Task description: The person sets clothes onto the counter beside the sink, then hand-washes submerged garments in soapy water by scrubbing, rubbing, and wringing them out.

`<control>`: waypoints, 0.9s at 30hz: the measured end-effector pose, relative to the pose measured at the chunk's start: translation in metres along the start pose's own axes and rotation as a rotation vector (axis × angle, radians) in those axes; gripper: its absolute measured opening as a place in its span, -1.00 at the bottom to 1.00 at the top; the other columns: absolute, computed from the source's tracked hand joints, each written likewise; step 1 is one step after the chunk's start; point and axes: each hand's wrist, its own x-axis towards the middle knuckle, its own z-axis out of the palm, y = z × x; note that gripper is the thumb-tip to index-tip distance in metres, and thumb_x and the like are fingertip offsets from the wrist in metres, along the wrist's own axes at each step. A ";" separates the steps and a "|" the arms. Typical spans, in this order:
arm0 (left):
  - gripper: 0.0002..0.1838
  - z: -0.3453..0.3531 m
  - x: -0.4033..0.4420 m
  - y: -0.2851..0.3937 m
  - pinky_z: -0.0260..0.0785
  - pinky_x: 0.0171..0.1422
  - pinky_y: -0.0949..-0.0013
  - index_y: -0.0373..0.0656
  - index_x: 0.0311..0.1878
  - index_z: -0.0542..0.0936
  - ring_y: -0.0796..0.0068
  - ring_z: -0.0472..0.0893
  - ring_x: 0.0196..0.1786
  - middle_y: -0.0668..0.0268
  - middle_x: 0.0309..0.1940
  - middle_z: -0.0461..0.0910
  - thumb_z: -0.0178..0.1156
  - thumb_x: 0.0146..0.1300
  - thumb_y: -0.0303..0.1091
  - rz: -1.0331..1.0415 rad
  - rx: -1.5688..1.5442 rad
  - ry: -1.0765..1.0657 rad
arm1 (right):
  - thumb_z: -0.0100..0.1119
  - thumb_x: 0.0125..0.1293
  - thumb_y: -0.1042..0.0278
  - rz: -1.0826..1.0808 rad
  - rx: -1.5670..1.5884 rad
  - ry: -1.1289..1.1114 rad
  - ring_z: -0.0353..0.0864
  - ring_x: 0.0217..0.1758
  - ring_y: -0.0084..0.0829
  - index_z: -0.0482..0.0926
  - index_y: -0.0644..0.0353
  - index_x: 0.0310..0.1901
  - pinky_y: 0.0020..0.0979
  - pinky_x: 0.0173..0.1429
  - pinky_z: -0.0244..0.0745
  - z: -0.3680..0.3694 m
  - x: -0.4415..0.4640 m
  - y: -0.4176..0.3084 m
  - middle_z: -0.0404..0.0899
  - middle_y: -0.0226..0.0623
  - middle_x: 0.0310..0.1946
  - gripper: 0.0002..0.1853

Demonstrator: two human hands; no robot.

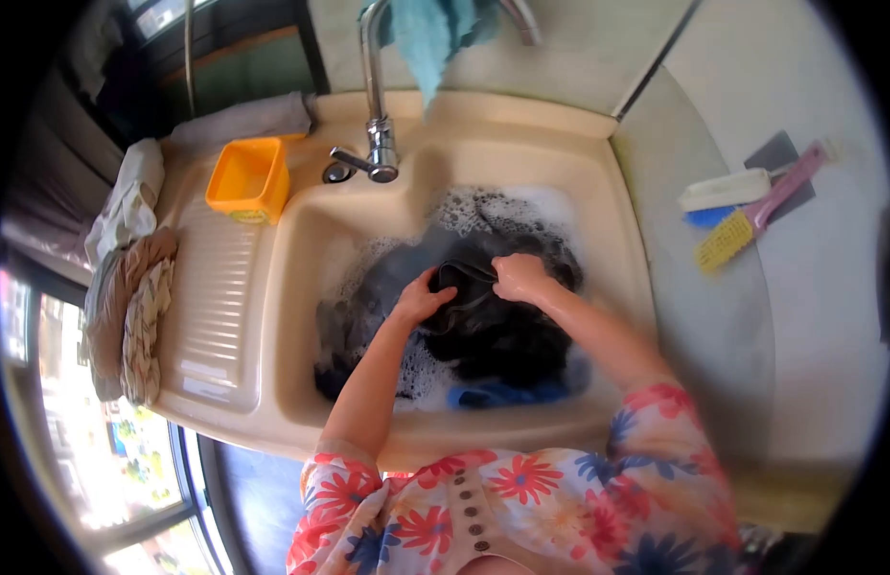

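Both hands are over the soapy sink basin [298,316], holding a wet black garment [464,287] partly above the water. My left hand [423,299] grips its left side, thumb lying on the cloth. Opposite it, my right hand [521,278] is closed on the garment's edge, fingers pinched together. A dark band or seam runs between the hands; which kind of garment it is, I cannot tell. More dark clothes [397,264] soak around it among suds, and a blue cloth [507,394] floats near the basin's front wall.
A chrome faucet [376,105] rises behind the basin, with a teal cloth [430,38] hanging near it. On the ribbed drainboard [210,316] stands an orange container [250,179]. Folded cloths [128,297] lie along the left edge. Brushes [751,211] hang on the right wall.
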 end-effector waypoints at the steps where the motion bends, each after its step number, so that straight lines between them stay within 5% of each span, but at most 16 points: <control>1: -0.27 0.002 0.001 -0.002 0.29 0.16 0.33 -0.18 0.16 0.39 0.25 0.47 0.11 0.12 0.03 0.50 0.33 -0.10 -0.06 0.001 -0.073 -0.001 | 0.13 -0.03 0.27 0.004 0.048 -0.011 0.56 -0.16 -0.08 0.54 0.24 -0.26 -0.17 -0.11 0.46 -0.003 -0.003 0.002 0.59 -0.07 -0.30 -0.70; 5: -0.35 -0.001 -0.009 0.019 0.34 0.06 0.37 -0.25 0.04 0.49 0.33 0.56 -0.06 0.15 -0.11 0.58 0.38 -0.15 -0.12 -0.032 -0.104 -0.036 | 0.09 -0.10 0.34 -0.078 0.295 0.052 0.54 -0.19 -0.08 0.59 0.19 -0.37 -0.20 -0.15 0.43 -0.039 -0.031 0.004 0.57 -0.10 -0.25 -0.78; 8: -0.62 -0.004 -0.014 0.038 0.37 -0.16 0.45 -0.26 -0.14 0.55 0.48 0.54 -0.26 0.26 -0.29 0.59 0.31 -0.12 -0.44 -0.023 0.018 -0.011 | 0.11 -0.17 0.38 -0.251 0.462 0.325 0.49 -0.26 -0.07 0.57 0.22 -0.39 -0.25 -0.19 0.40 -0.050 -0.046 0.016 0.53 -0.08 -0.25 -0.77; 12: -0.72 -0.006 -0.014 0.057 0.42 -0.21 0.42 -0.28 -0.29 0.51 0.38 0.57 -0.37 0.23 -0.40 0.58 0.19 -0.19 -0.57 0.128 -0.574 0.010 | -0.02 -0.20 0.57 -0.392 1.354 0.392 0.43 -0.39 -0.48 0.54 0.30 -0.41 -0.47 -0.33 0.32 -0.048 -0.062 0.019 0.50 -0.36 -0.39 -0.77; 13: -0.72 -0.004 -0.021 0.071 0.43 -0.23 0.42 -0.27 -0.30 0.49 0.38 0.57 -0.38 0.24 -0.42 0.57 0.14 -0.20 -0.62 0.152 -0.737 0.012 | -0.13 -0.24 0.63 -0.261 1.540 0.250 0.48 -0.25 -0.53 0.51 0.34 -0.32 -0.54 -0.17 0.40 -0.048 -0.063 0.021 0.53 -0.29 -0.27 -0.65; 16: -0.60 -0.003 -0.022 0.078 0.46 -0.14 0.34 -0.25 -0.12 0.46 0.30 0.57 -0.28 0.18 -0.29 0.57 0.02 -0.13 -0.68 0.150 -1.018 -0.089 | -0.16 -0.24 0.64 -0.167 1.610 0.285 0.50 -0.22 -0.50 0.50 0.35 -0.16 -0.55 -0.14 0.40 -0.038 -0.045 0.025 0.53 -0.25 -0.26 -0.53; 20: -0.64 0.002 -0.024 0.077 0.38 0.08 0.16 -0.19 0.05 0.42 0.19 0.54 -0.08 0.16 -0.12 0.53 -0.01 0.14 -0.43 -0.042 -1.290 -0.187 | -0.09 -0.12 0.57 -0.243 1.473 0.617 0.51 -0.37 -0.44 0.55 0.24 -0.21 -0.49 -0.26 0.40 -0.016 -0.005 -0.001 0.51 -0.38 -0.44 -0.64; 22: -0.57 -0.004 -0.029 0.075 0.32 0.15 0.11 -0.13 0.19 0.34 0.20 0.50 -0.03 0.22 -0.06 0.51 -0.14 0.33 -0.15 -0.126 -1.385 -0.256 | 0.04 -0.04 0.44 -0.354 0.908 0.946 0.55 -0.25 -0.27 0.55 0.14 -0.28 -0.39 -0.17 0.44 -0.003 -0.006 -0.053 0.51 -0.30 -0.39 -0.77; 23: -0.57 0.008 -0.025 0.061 0.34 0.10 0.16 -0.11 0.20 0.34 0.24 0.50 -0.06 0.24 -0.07 0.50 -0.15 0.34 -0.15 -0.020 -1.112 0.005 | 0.14 -0.02 0.32 -0.441 0.693 0.851 0.55 -0.29 -0.12 0.54 0.05 -0.36 -0.29 -0.17 0.46 -0.010 -0.030 -0.085 0.48 -0.24 -0.42 -0.86; 24: -0.62 0.011 -0.020 0.048 0.35 0.07 0.18 -0.12 0.13 0.37 0.26 0.50 -0.07 0.24 -0.10 0.50 -0.16 0.34 -0.15 0.038 -1.017 0.078 | 0.11 0.08 0.36 -0.412 0.253 0.970 0.51 -0.12 -0.22 0.55 0.15 -0.31 -0.26 -0.01 0.41 -0.024 -0.059 -0.119 0.53 -0.14 -0.24 -0.87; 27: -0.70 0.016 0.014 -0.016 0.37 -0.01 0.25 -0.14 -0.09 0.44 0.33 0.49 -0.11 0.26 -0.19 0.51 -0.17 0.34 -0.15 0.367 -1.433 -0.224 | 0.10 0.12 0.21 -0.318 0.635 0.902 0.51 -0.44 -0.02 0.44 0.09 -0.48 -0.12 -0.40 0.42 0.018 -0.007 -0.110 0.48 -0.15 -0.45 -0.83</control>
